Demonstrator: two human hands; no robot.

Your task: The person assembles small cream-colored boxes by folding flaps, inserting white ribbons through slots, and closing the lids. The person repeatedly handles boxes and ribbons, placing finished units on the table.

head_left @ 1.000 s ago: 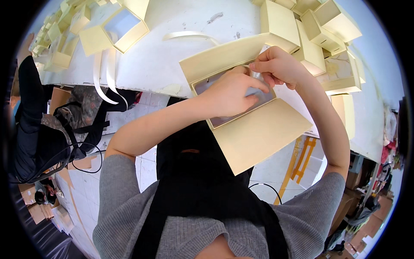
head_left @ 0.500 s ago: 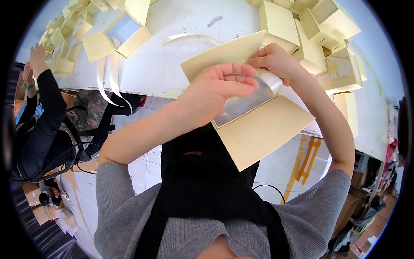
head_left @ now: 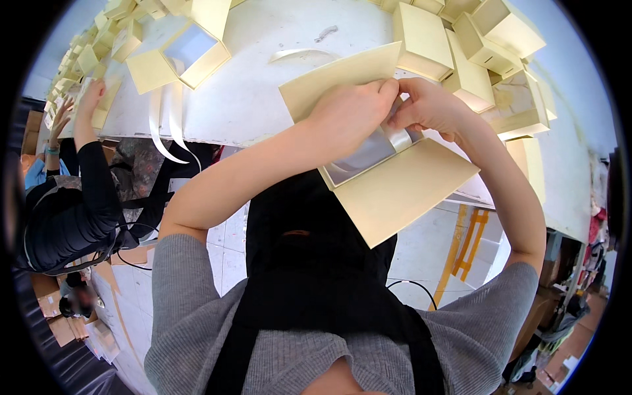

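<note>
Over the near edge of the white desk (head_left: 257, 99), an open cream box (head_left: 421, 184) lies askew, its plain, smooth near flap (head_left: 395, 197) spread toward the person's lap, its inside a sleek silvery grey crossed toward the right end by a glossy white ribbon (head_left: 399, 139). At that ribbon the left hand (head_left: 349, 118) and right hand (head_left: 431, 108) meet, fingers bent and close together, though what they pinch I cannot tell, while the far flap (head_left: 339, 72) rises behind. Beyond, more cream boxes (head_left: 424, 39) crowd the right, and another open box (head_left: 150, 69) stands left.
</note>
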